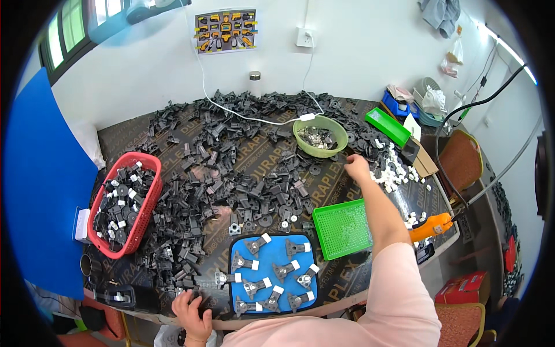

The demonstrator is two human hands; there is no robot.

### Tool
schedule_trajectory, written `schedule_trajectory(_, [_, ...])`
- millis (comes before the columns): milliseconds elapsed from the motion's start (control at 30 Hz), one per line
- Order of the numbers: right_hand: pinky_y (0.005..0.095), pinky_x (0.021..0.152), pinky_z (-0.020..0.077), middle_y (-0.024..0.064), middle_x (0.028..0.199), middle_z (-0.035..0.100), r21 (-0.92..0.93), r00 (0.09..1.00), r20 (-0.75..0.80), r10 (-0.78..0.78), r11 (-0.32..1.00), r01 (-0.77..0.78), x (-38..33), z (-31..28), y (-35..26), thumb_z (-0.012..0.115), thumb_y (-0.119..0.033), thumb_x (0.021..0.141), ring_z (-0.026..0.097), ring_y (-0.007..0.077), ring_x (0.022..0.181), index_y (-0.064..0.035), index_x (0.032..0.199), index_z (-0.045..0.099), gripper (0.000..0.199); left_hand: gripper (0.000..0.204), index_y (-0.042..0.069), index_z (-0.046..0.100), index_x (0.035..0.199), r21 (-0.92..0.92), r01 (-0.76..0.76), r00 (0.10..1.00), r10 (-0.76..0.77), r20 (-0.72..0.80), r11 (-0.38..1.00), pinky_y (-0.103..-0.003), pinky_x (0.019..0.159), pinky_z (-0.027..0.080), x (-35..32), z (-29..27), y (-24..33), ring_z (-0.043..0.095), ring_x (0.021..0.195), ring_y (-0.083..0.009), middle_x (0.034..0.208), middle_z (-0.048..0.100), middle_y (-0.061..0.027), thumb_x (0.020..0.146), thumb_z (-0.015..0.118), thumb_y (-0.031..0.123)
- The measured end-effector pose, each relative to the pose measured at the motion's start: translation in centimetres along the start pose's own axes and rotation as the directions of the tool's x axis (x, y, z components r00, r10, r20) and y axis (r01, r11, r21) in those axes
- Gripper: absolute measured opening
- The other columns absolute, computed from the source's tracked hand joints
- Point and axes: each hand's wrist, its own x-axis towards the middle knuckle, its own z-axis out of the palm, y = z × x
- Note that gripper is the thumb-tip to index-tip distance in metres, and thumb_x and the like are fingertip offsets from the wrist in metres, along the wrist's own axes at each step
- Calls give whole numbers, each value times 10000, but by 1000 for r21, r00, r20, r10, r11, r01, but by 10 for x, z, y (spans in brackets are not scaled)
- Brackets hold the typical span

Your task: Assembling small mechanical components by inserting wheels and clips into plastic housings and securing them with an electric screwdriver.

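My right hand (358,168) reaches across to the far right, beside the green bowl (345,136) and a pile of black round discs (361,141). Its fingers are curled together; what they hold, if anything, is too small to make out. At the near table edge, my left hand (192,315) rests with its fingers apart and nothing in them, close to loose black plastic parts. Between my arms lies a blue mat (272,261) bearing several black fittings with white ends and silvery round centres (285,270). One such fitting (226,278) overhangs the mat's left edge.
Black plastic parts (231,179) are heaped over the table. A red basket (153,196) of black and white pieces stands left. Right are a green perforated tray (344,228), white caps (393,173), a green box (387,126) and an orange power tool (432,227) with its cable.
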Motion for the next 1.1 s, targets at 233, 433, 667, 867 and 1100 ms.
schedule_trajectory(233, [375, 897, 444, 156, 1125, 594, -135, 964, -132, -233, 967, 215, 7, 36, -20, 702, -246, 710, 555, 299, 1054, -39, 1053, 621, 409, 362, 16, 550, 966, -24, 67, 998, -67, 9, 997, -482, 951, 300, 5, -6, 14, 440, 1101, -376, 1161, 507, -176, 870, 478, 358])
schedule_trajectory(433, [382, 832, 469, 106, 975, 663, -17, 988, 124, -89, 996, 92, -7, 17, -13, 726, -365, 675, 615, 269, 943, -106, 996, 667, 417, 374, 20, 558, 968, -45, 86, 995, -88, -42, 995, -473, 932, 314, -1, 4, 3, 441, 1097, -374, 1158, 501, -175, 871, 488, 374])
schedule_trajectory(667, [399, 816, 482, 151, 969, 652, -112, 971, 180, -160, 977, 182, -48, 9, -21, 739, -405, 648, 616, 308, 908, -89, 1027, 656, 500, 338, 28, 567, 932, -74, 19, 1000, -20, -8, 997, -454, 921, 334, 0, 3, 3, 472, 1064, -361, 1110, 537, -153, 855, 515, 353])
schedule_trajectory(867, [369, 818, 485, 143, 988, 649, 68, 948, 5, -317, 946, 316, -100, -30, -54, 764, -305, 644, 614, 291, 929, -65, 1055, 626, 496, 295, 0, 570, 929, -60, 1, 997, -6, -81, 998, -435, 952, 338, -1, 6, 4, 461, 1080, -358, 1110, 539, -164, 886, 491, 281])
schedule_trajectory(1100, [367, 906, 399, 90, 1004, 618, 451, 530, 313, -788, 614, 648, -260, -68, -79, 773, -230, 627, 561, 265, 976, -100, 1048, 635, 462, 238, -4, 570, 920, -88, -37, 997, 31, -65, 995, -426, 964, 342, -1, 6, -1, 473, 1077, -344, 1114, 544, -152, 878, 501, 221])
